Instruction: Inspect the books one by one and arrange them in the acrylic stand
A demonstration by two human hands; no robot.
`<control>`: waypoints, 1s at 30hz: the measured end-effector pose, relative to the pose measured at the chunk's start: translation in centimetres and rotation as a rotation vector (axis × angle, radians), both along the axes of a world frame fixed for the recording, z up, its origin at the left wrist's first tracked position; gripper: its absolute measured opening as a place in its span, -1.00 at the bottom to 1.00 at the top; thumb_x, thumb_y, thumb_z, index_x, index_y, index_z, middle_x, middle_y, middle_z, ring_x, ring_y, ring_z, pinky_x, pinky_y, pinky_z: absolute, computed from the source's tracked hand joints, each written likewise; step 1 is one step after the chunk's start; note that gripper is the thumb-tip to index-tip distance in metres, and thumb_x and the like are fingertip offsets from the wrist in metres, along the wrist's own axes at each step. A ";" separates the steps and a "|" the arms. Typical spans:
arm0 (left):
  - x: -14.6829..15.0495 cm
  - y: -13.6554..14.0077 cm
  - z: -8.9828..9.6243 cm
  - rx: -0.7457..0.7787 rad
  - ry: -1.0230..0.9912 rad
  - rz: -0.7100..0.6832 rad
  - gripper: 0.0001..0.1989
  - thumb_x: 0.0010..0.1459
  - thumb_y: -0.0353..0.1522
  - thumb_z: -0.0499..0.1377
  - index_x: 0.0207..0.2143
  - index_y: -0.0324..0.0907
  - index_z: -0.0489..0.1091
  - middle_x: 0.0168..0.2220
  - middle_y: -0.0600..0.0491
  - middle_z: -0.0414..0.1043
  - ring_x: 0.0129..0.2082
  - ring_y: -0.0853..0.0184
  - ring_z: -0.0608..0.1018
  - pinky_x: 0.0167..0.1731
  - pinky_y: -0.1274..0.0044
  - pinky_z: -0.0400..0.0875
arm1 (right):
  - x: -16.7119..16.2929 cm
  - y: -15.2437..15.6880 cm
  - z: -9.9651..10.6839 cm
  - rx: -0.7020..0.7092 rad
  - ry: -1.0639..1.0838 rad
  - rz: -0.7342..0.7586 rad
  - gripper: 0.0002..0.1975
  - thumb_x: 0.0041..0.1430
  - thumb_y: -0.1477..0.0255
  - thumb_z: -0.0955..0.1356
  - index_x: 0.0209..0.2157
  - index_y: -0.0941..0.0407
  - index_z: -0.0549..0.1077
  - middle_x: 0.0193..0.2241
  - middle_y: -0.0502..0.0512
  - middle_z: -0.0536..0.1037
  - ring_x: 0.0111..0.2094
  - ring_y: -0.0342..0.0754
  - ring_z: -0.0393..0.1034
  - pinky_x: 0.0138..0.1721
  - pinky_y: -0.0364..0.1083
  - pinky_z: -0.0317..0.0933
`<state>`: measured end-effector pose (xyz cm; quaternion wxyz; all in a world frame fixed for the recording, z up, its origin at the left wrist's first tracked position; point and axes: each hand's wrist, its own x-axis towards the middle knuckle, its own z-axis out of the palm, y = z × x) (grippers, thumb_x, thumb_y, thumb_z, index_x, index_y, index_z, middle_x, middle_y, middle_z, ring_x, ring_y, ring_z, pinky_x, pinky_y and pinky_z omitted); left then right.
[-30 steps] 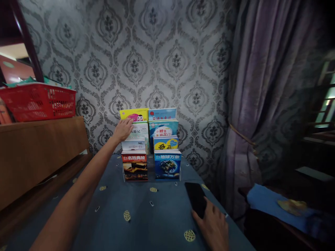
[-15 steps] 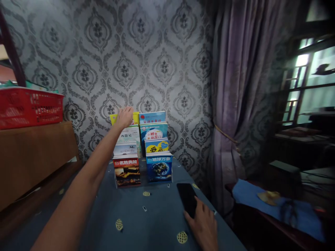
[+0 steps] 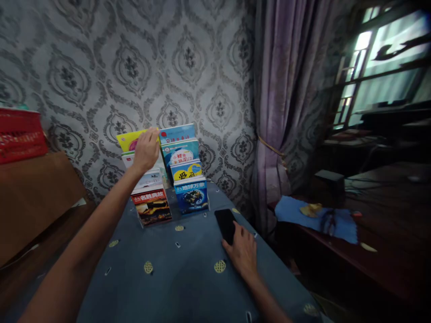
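Note:
Two columns of books stand in a stepped display rack. My left hand [image 3: 147, 148] is at the rear of the left column, its fingers bent over the top edge of a yellow book [image 3: 129, 141]; the fingertips are hidden. Below that hand are a white book [image 3: 128, 159], a pale book [image 3: 150, 178] and a red-topped book [image 3: 153, 206]. In the right column stand a light-blue book [image 3: 178, 133], a teal book [image 3: 182, 152], a yellow-and-blue book [image 3: 186, 170] and a dark-blue book [image 3: 191, 197]. My right hand [image 3: 243, 249] grips the lower end of a black phone [image 3: 225, 223] lying on the cloth, thumb and fingers on opposite sides.
A dark blue-grey patterned cloth [image 3: 182, 278] covers the table. At left, a red basket [image 3: 22, 134] sits on a cardboard box [image 3: 40, 197]. Patterned wallpaper and a tied purple curtain [image 3: 274, 112] stand behind. To the right, a blue cloth [image 3: 289, 211] lies on another table.
The view has turned right and tilted, so the books appear further left and higher. My left hand stays at the yellow book, and my right hand remains on the phone.

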<state>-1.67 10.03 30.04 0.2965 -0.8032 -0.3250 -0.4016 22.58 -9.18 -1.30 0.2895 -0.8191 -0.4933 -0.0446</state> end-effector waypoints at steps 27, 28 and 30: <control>13.4 -15.9 -33.0 -1.304 -0.726 -0.203 -0.39 0.31 -0.02 -0.01 0.25 -0.20 0.24 0.36 -0.20 0.23 0.39 0.14 0.26 0.38 0.31 0.12 | -0.8 -2.6 3.2 0.044 0.312 0.078 -0.43 0.27 0.31 0.31 0.27 0.20 0.29 -0.01 0.37 0.52 0.04 0.26 0.39 0.05 0.10 0.21; 13.4 -16.0 -33.0 -1.297 -0.735 -0.189 -0.41 0.30 -0.04 0.00 0.23 -0.18 0.28 0.35 -0.17 0.24 0.39 0.14 0.25 0.38 0.29 0.12 | -0.7 -2.6 3.2 0.046 0.318 0.082 -0.43 0.27 0.32 0.31 0.27 0.20 0.29 -0.01 0.37 0.53 0.03 0.27 0.39 0.05 0.10 0.21; 13.3 -16.1 -32.9 -1.294 -0.769 -0.154 -0.47 0.29 -0.07 0.03 0.19 -0.14 0.36 0.31 -0.13 0.31 0.38 0.13 0.27 0.37 0.27 0.14 | -0.6 -2.7 3.2 0.049 0.325 0.093 -0.42 0.24 0.33 0.33 0.27 0.19 0.29 -0.01 0.36 0.53 0.03 0.27 0.39 0.04 0.11 0.22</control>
